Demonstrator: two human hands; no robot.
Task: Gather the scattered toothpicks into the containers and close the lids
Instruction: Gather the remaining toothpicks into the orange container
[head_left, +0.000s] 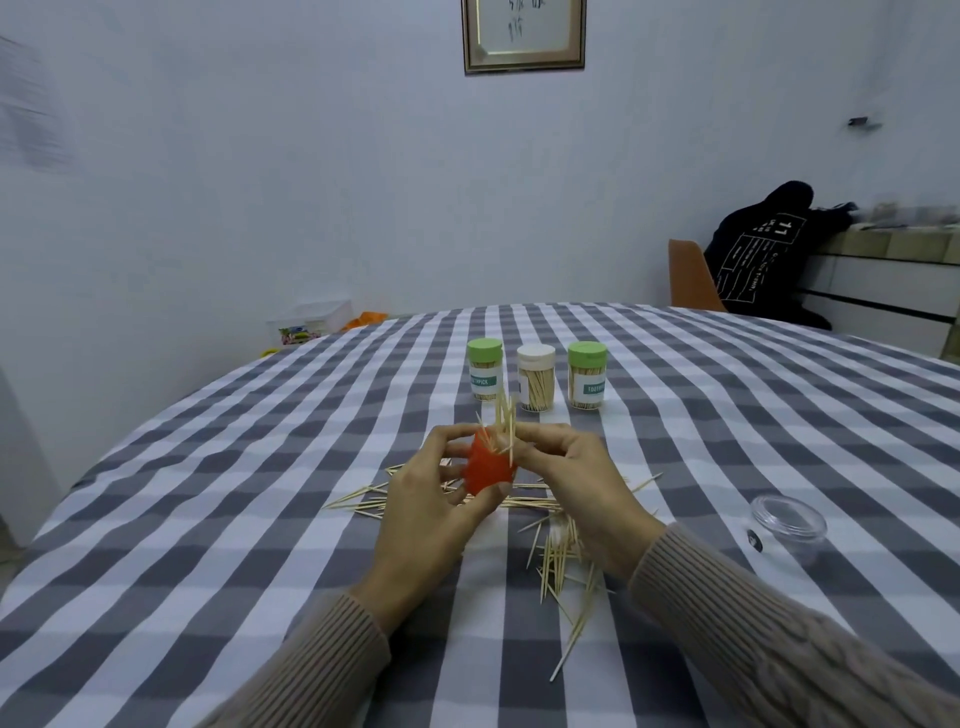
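The left hand (426, 499) curls round a red holder (485, 467) above mid-table (208, 467) — the right hand (566, 467) pinches picks (506, 426) into its mouth. Loose toothpicks (558, 561) lie beneath, toward the near edge; three lidded jars (536, 376) stand further back.

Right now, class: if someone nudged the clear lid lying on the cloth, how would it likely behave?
The clear lid looks thin and see-through, so probably light. It lies flat and low, so it would likely slide, not tip. The checked cloth may drag on it a little.

Home dining room, checked tablecloth (208, 493), framed picture (523, 36), chair (688, 278)
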